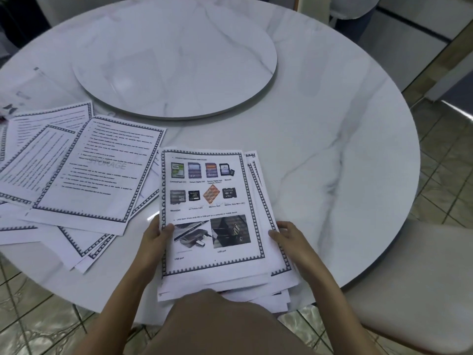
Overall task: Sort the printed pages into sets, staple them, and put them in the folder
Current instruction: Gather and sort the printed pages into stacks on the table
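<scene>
Beige clothing [217, 326] fills the bottom edge, with two bare forearms reaching forward from it. Both hands grip one stack [212, 190] of printed pages by its long sides. The left hand [156, 237] clasps the left edge, thumb lying on the top sheet and fingers tucked out of sight beneath. The right hand [289, 237] clasps the right edge the same way, thumb on the paper and fingers curled round the side.

The stack sits between the hands at the near rim of a round white marble table [332, 149]. Its sheets are unevenly aligned, with lower ones fanning out to the right and toward the person. The top sheet has a dark patterned border, two rows of small memory card pictures, and two photos labelled USB port.

Left of the left hand, loose pages [94, 170] with the same border lie spread and overlapping; one shows a faint STORAGE watermark. Beyond them, at the far left, lies a clear sleeve [28, 88], too blurred to read. Beyond the stack, a round marble turntable [174, 60] rests on the table's middle. Right of the right hand, off the table, stands a pale chair [422, 278] on a tiled floor [448, 175].
</scene>
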Motion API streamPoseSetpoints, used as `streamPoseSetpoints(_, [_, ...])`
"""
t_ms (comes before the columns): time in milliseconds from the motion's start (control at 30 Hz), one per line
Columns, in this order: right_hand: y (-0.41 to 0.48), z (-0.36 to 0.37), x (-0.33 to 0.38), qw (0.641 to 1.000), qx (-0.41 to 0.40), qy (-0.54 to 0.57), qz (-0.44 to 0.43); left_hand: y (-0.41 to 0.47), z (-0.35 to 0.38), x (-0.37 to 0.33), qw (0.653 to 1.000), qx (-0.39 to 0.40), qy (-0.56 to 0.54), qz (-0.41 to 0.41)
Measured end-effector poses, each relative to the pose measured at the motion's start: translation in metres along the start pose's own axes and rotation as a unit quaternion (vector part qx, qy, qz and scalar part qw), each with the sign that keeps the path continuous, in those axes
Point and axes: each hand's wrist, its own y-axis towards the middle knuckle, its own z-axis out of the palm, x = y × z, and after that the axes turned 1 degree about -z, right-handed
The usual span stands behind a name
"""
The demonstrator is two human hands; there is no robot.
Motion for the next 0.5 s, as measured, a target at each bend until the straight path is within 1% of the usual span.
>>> streamPoseSetpoints(100, [0.001,0.003,0.002,1.000,0.001,-0.001,0.009,-0.005,0.005,-0.005,0.998,0.024,0.064,0.016])
streamPoseSetpoints(200, [0.005,0.000,0.009,0.998,0.028,0.056,0.011,-0.005,0.007,-0.007,0.993,0.035,0.112,0.020])
streamPoseSetpoints(233, [0.006,0.000,0.011,0.998,0.035,0.050,0.005,-0.004,0.008,-0.007,0.991,0.037,0.128,0.020])
streamPoseSetpoints(367, [0.011,0.008,0.018,0.997,0.060,-0.028,-0.035,-0.002,0.009,-0.004,0.985,0.046,0.163,0.016])
streamPoseSetpoints(433, [0.012,0.009,0.021,0.995,0.074,-0.032,-0.052,-0.002,0.009,-0.004,0.984,0.048,0.172,0.016])
streamPoseSetpoints(500, [0.012,0.005,0.025,0.994,0.086,-0.012,-0.068,0.000,0.008,-0.003,0.982,0.029,0.183,0.029])
